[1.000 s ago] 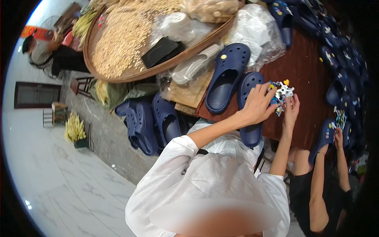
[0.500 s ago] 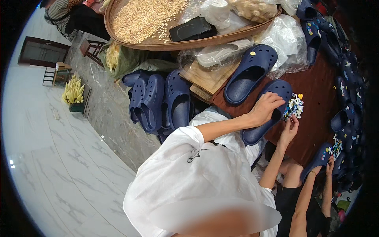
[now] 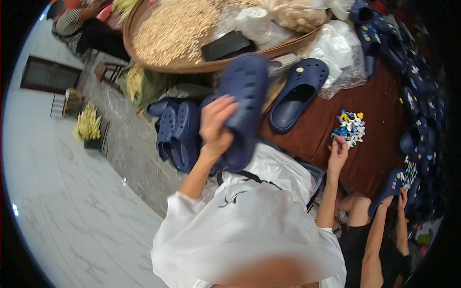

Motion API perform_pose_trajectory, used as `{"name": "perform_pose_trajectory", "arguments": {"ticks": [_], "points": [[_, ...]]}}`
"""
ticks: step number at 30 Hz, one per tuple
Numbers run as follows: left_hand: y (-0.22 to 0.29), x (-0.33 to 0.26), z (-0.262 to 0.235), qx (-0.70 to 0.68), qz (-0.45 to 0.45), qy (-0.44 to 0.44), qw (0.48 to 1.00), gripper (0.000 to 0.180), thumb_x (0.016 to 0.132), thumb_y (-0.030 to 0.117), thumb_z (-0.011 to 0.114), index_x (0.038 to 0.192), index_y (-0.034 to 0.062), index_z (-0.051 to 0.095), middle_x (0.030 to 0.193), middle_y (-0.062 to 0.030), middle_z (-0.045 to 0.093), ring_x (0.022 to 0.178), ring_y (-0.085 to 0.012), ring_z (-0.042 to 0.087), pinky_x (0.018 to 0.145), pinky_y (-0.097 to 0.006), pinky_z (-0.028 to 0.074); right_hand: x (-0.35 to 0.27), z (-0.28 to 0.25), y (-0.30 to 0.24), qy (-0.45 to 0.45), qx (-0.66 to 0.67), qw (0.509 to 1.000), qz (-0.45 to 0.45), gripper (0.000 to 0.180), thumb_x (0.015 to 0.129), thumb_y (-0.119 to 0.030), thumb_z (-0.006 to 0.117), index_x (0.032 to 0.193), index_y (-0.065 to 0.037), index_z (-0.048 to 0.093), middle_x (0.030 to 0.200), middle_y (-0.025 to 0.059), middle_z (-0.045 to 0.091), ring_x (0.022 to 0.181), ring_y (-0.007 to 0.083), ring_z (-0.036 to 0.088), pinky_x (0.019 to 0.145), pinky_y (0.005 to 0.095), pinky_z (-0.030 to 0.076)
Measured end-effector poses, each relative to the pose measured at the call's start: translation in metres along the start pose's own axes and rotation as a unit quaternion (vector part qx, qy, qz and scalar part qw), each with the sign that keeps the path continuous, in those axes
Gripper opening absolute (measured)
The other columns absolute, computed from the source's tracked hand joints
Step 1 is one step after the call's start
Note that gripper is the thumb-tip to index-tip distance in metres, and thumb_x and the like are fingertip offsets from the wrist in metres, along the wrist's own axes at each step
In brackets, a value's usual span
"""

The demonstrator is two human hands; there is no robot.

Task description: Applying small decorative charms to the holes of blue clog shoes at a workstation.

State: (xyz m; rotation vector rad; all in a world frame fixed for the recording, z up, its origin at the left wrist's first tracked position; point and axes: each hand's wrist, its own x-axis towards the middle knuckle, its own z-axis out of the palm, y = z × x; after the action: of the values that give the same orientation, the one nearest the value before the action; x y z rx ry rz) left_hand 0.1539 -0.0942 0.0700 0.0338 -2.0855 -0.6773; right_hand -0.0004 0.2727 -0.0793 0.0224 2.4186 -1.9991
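My left hand [image 3: 218, 126] is closed around a navy blue clog [image 3: 246, 96], lifted in front of me on the left and blurred by motion; part of the shoe is hidden behind the fingers. At the near edge of a small pile of colourful shoe charms [image 3: 353, 127], my right hand [image 3: 338, 150] has its fingertips pinched together. Whatever they hold is too small to make out. Another navy clog [image 3: 295, 98] with one yellow charm lies on the brown tabletop [image 3: 331, 108], beyond the pile.
Several navy clogs [image 3: 180, 134] are stacked at my left. A wide woven tray [image 3: 192, 67] of kernels stands ahead, a plastic bag [image 3: 338, 55] beside it. Many clogs [image 3: 422, 125] crowd the right edge. A co-worker's hands [image 3: 398, 201] handle another clog there.
My left hand has swung left and up with the clog, away from the charm pile. My right hand stays by the pile, slightly further left.
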Motion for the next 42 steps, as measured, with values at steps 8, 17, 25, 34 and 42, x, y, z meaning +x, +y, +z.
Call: {"name": "perform_pose_trajectory", "arguments": {"ticks": [8, 17, 25, 34, 42], "points": [[-0.074, -0.093, -0.065, 0.178, -0.158, -0.014, 0.971, 0.049, 0.078, -0.013, 0.043, 0.118, 0.0019, 0.067, 0.125, -0.0176, 0.064, 0.117, -0.0346, 0.059, 0.106, -0.042, 0.042, -0.006, 0.031, -0.006, -0.033, -0.070, 0.995, -0.058, 0.015, 0.094, -0.002, 0.059, 0.107, -0.004, 0.065, 0.106, 0.0062, 0.060, 0.097, 0.0162, 0.061, 0.082, 0.0286, 0.051], [-0.085, -0.092, -0.061, 0.149, -0.192, -0.054, 0.969, 0.053, 0.074, -0.011, 0.043, 0.120, 0.0001, 0.066, 0.124, -0.0191, 0.064, 0.118, -0.0363, 0.058, 0.106, -0.041, 0.042, -0.012, 0.030, -0.025, -0.038, -0.090, 0.994, -0.052, 0.015, 0.093, -0.001, 0.059, 0.107, -0.003, 0.064, 0.106, 0.0061, 0.055, 0.097, 0.0162, 0.061, 0.074, 0.0263, 0.055], [-0.097, -0.101, -0.055, 0.147, -0.251, 0.046, 0.956, 0.058, 0.071, -0.014, 0.040, 0.122, -0.0008, 0.066, 0.120, -0.0180, 0.066, 0.117, -0.0326, 0.060, 0.107, -0.038, 0.041, -0.005, 0.023, -0.010, -0.034, -0.144, 0.979, -0.141, 0.013, 0.091, -0.001, 0.061, 0.104, -0.004, 0.065, 0.102, 0.0076, 0.061, 0.095, 0.0190, 0.061, 0.075, 0.0275, 0.052], [-0.107, -0.097, -0.060, 0.082, -0.484, -0.018, 0.871, 0.045, 0.084, -0.007, 0.047, 0.124, 0.0007, 0.064, 0.119, -0.0178, 0.066, 0.114, -0.0309, 0.062, 0.100, -0.035, 0.045, -0.011, 0.028, -0.020, -0.070, -0.158, 0.981, -0.085, 0.015, 0.094, -0.003, 0.059, 0.109, -0.002, 0.064, 0.106, 0.0083, 0.059, 0.100, 0.0195, 0.061, 0.081, 0.0305, 0.053], [-0.087, -0.079, -0.049, 0.163, -0.253, 0.093, 0.949, 0.052, 0.073, -0.010, 0.044, 0.120, 0.0000, 0.064, 0.119, -0.0174, 0.064, 0.114, -0.0312, 0.059, 0.099, -0.038, 0.046, 0.000, 0.024, -0.019, -0.041, -0.159, 0.979, -0.119, 0.014, 0.093, -0.003, 0.060, 0.106, -0.004, 0.065, 0.101, 0.0057, 0.060, 0.089, 0.0161, 0.059, 0.070, 0.0247, 0.047]]}}
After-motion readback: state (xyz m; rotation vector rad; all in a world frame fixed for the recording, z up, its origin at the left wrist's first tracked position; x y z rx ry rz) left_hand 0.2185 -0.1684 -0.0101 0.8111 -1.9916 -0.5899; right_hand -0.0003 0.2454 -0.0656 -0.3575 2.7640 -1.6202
